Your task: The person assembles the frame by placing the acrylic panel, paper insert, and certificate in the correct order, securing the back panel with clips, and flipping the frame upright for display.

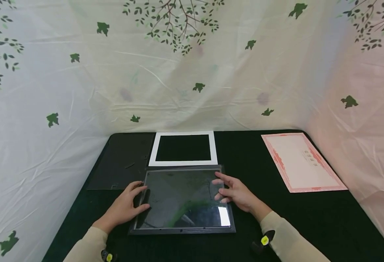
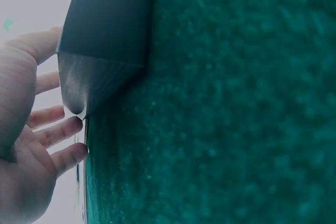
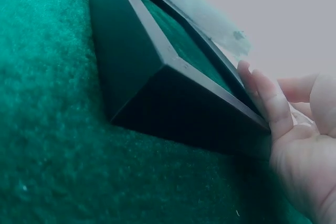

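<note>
A dark picture frame [image 1: 182,231] lies in front of me, with a clear sheet [image 1: 182,196] over its opening that mirrors the surroundings. At the left side, my left hand [image 1: 123,207] touches the edge with spread fingertips and thumb. My right hand [image 1: 236,191] reaches across the right side, its extended fingers touching near the sheet's edge. In the right wrist view, the clear sheet [image 3: 205,17] stands partly out of the frame [image 3: 178,66], and fingers [image 3: 273,103] lie against the frame's side. The frame's corner [image 2: 105,51] shows beside the hand in the left wrist view.
A black backing board [image 1: 120,156] lies at the back left. A white mat border [image 1: 183,163] sits behind the frame, and a pink-bordered certificate [image 1: 305,163] lies at the right. Dark green cloth [image 1: 244,153] covers the table, with leaf-printed curtains [image 1: 185,72] around it.
</note>
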{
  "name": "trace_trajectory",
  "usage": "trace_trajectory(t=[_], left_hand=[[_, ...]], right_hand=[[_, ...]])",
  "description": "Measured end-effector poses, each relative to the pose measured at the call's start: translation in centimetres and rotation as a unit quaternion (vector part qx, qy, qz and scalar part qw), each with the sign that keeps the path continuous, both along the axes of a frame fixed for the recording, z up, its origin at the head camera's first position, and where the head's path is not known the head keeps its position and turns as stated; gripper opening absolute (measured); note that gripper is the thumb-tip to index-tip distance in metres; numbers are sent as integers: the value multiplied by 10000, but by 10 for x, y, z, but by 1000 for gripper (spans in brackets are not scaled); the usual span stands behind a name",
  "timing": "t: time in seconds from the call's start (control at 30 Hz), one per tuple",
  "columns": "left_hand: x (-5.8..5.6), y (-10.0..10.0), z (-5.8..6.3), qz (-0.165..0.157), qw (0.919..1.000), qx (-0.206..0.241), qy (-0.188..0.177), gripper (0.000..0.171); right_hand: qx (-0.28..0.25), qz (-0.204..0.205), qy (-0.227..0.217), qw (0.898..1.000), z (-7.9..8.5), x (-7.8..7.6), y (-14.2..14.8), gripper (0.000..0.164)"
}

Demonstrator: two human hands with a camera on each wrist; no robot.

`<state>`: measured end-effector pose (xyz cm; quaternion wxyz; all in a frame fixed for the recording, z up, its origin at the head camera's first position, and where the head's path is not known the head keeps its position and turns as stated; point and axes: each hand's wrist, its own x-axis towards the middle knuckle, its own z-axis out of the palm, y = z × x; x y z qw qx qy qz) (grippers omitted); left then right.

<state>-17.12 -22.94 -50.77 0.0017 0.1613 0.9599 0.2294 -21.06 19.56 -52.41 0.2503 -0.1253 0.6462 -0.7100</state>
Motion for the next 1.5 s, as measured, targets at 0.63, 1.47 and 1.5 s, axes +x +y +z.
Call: trace_trajectory(t=[0.63,1.47,1.5], left_hand=[[-1,-2,-6,-77,9977,-677,71,74],[6,5,-4,-231,9941,-1001,-356,103],[6,6,-4,-222,9941,-1003,-359,103]], right_hand=[[3337,-1253,2650,8959,9,15,-9,66],[4029,470,2846,8686,-2,22,15,96],[4046,476,2818,8687,-2,22,15,97]])
